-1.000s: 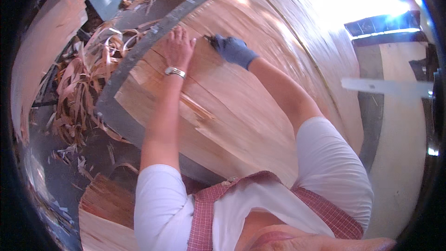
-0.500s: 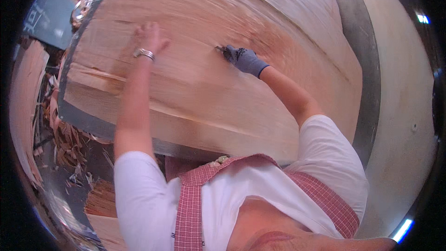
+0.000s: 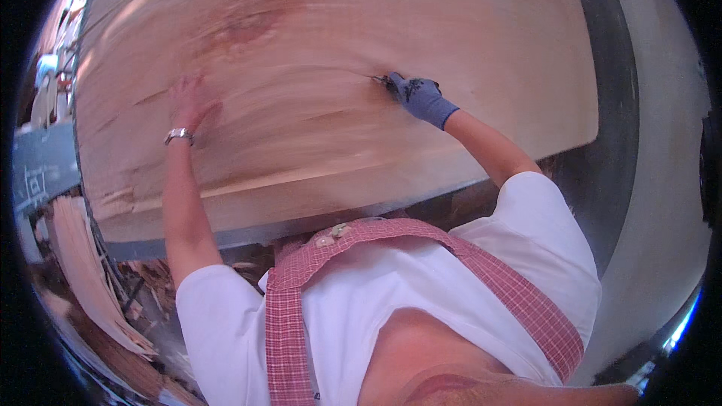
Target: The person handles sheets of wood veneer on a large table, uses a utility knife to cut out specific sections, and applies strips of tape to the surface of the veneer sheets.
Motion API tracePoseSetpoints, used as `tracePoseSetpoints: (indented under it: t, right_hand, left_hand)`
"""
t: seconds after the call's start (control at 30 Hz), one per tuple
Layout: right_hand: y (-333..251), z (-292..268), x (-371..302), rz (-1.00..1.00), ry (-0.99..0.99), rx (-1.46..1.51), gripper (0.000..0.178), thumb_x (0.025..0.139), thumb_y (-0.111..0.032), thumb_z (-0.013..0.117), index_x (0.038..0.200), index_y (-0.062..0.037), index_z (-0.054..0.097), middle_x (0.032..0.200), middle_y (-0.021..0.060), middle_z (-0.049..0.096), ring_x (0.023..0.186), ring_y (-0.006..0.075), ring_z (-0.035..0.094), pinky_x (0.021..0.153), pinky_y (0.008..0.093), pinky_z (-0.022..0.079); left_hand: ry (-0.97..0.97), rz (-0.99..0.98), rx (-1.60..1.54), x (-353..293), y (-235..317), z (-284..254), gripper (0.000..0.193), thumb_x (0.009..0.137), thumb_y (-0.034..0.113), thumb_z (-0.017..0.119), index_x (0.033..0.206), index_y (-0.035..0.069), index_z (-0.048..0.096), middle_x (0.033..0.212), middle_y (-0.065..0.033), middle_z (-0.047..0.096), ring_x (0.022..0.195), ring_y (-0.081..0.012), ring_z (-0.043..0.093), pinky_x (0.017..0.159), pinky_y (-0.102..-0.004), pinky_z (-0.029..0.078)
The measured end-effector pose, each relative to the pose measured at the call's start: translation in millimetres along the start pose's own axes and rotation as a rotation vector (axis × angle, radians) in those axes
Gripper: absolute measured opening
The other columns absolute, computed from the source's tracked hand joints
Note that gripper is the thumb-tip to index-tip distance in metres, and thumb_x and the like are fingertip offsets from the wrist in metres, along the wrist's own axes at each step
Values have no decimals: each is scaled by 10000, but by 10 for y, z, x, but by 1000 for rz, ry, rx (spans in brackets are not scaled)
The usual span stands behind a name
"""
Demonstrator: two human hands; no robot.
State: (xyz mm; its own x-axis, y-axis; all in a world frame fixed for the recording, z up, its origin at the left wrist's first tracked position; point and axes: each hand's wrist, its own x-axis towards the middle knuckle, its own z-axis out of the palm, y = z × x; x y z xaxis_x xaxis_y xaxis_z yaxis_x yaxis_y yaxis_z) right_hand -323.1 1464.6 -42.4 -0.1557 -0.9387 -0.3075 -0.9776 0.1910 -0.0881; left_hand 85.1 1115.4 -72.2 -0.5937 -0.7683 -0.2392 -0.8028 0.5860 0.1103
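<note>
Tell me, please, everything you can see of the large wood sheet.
The wood sheet is broad and pale tan, with streaky grain, slight ripples and a reddish-brown patch toward its far left. It lies roughly flat, a grey border showing along its near edge. The left hand is spread over its left part; the gloved right hand holds a small dark tool whose tip appears to meet the surface. Blur softens finer detail.

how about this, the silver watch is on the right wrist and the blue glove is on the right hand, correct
Not quite: the head view shows the silver watch on the wrist of the bare left hand; the blue glove is on the right hand.
</note>
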Motion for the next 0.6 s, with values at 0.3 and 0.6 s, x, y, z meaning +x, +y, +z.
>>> tracePoseSetpoints:
  t: [0.3, 0.6]
  right_hand:
    - [850, 446, -1270, 204, 0, 9, 317, 938, -189, 438, 1247, -118, 457, 830, 152, 683, 691, 350, 679, 549, 490, 513]
    - [767, 225, -1497, 28, 202, 137, 362, 898, -376, 571, 1182, -153, 547, 1059, 107, 623, 956, 308, 617, 706, 444, 532]
  left_hand:
    - [-9, 76, 54, 88, -27, -11, 951, 710, 452, 783, 1492, 192, 310, 1502, -186, 343, 1414, -331, 274, 1150, -485, 219]
    - [63, 65, 105, 76, -151, 97, 935, 720, 468, 770, 1497, 249, 299, 1492, -224, 336, 1408, -325, 287, 1147, -485, 219]
